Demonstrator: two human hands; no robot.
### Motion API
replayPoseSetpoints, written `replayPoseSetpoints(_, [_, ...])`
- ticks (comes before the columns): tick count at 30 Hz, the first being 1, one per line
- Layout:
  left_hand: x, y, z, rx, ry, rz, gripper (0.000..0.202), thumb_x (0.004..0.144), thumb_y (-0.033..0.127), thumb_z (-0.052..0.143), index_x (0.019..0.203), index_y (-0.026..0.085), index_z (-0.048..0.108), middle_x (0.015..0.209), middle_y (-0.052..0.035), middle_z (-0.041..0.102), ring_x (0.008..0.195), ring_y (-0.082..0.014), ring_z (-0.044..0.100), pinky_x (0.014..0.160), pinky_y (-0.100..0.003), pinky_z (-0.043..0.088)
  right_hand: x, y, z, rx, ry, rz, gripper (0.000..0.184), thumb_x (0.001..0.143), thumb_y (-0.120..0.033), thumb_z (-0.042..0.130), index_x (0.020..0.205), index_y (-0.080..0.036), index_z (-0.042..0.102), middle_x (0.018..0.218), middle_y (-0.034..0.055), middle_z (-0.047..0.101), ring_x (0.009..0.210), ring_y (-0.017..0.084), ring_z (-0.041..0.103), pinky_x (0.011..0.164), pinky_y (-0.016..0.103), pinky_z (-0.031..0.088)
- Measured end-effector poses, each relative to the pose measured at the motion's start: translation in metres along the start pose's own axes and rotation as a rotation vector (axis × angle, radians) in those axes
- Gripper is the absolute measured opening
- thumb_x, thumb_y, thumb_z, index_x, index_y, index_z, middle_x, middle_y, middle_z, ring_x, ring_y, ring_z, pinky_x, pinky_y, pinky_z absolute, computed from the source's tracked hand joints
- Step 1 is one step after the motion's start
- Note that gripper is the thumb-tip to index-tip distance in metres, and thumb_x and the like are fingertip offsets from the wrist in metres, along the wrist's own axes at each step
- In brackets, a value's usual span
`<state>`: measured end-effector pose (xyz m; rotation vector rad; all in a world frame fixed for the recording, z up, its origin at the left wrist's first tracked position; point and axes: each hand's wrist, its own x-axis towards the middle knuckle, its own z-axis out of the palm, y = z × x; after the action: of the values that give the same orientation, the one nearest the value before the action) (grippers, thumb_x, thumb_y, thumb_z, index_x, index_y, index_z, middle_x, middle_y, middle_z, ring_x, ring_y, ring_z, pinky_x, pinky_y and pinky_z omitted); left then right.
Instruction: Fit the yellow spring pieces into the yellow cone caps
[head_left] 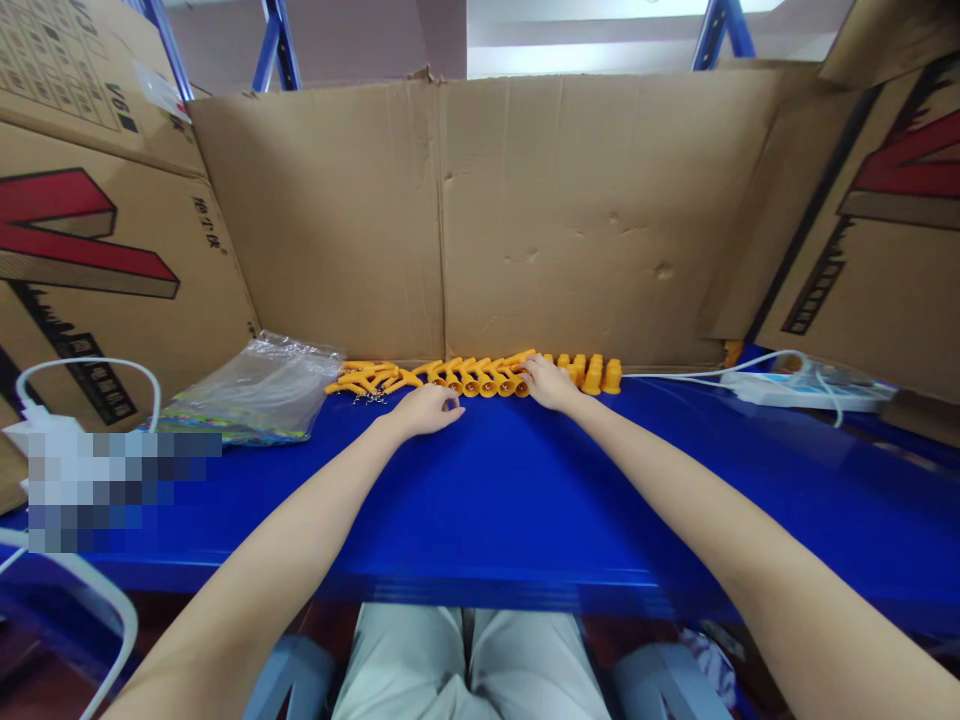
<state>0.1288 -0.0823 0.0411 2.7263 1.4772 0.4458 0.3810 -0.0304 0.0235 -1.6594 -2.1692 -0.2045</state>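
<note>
Your right hand (549, 382), in the head view, reaches to the center of the frame with its fingertips at the top of a row of yellow round-mouthed pieces (487, 387); whether the fingers pinch one or only rest against it cannot be made out. Your left hand (429, 411) lies just left of center, fingers loosely curled and the thumb pointing right with a small gap beneath the fingers, near the left end of that same row; you cannot tell from here whether anything sits inside the curl. The row runs across the middle of the frame, its round openings facing you and slanted yellow stems rising behind them. Left of the row, yellow forked pieces (367, 379) lie in a heap with small metal bits along their near edge. Just right of your right hand, yellow cup-shaped pieces (592, 374) stand close together. All of this lies along the far side of the blue table (480, 510), before an upright cardboard panel (555, 220). Clear plastic bags (262, 385) lie at center left, and a white power strip (814, 392) with cables sits at the right. Printed cardboard boxes (82, 240) flank both sides of the frame.
</note>
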Motion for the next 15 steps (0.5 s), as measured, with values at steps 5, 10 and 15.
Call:
replayPoseSetpoints(5, [0.0,-0.001,0.002,-0.018,0.009,0.006,0.027,0.083,0.034,0.049,0.086,0.016,0.069,0.082,-0.0069,0.072,0.073,-0.0183,0.064,0.069,-0.028,0.046,-0.002,-0.001,0.007,0.037,0.065,-0.003,0.035,0.095,-0.024,0.034,0.119,-0.021,0.059,0.135,0.0138,0.05,0.121,0.03,0.047,0.097,0.05,0.037])
replayPoseSetpoints(10, [0.001,-0.002,0.003,-0.01,-0.002,0.01,0.027,0.083,0.035,0.049,0.087,0.017,0.07,0.084,-0.0065,0.072,0.076,-0.0189,0.064,0.07,-0.028,0.046,-0.002,-0.001,0.014,0.038,0.129,-0.002,0.035,0.094,-0.022,0.033,0.116,-0.019,0.06,0.137,0.0139,0.048,0.125,0.029,0.045,0.102,0.049,0.033])
replayPoseSetpoints(15, [0.001,-0.002,0.003,-0.006,-0.011,-0.001,0.028,0.084,0.035,0.049,0.089,0.017,0.069,0.087,-0.0069,0.072,0.078,-0.019,0.064,0.07,-0.028,0.045,0.013,0.004,0.006,0.109,0.076,-0.023,0.028,0.091,-0.026,0.043,0.098,-0.019,0.068,0.12,0.0136,0.062,0.111,0.029,0.057,0.092,0.046,0.044])
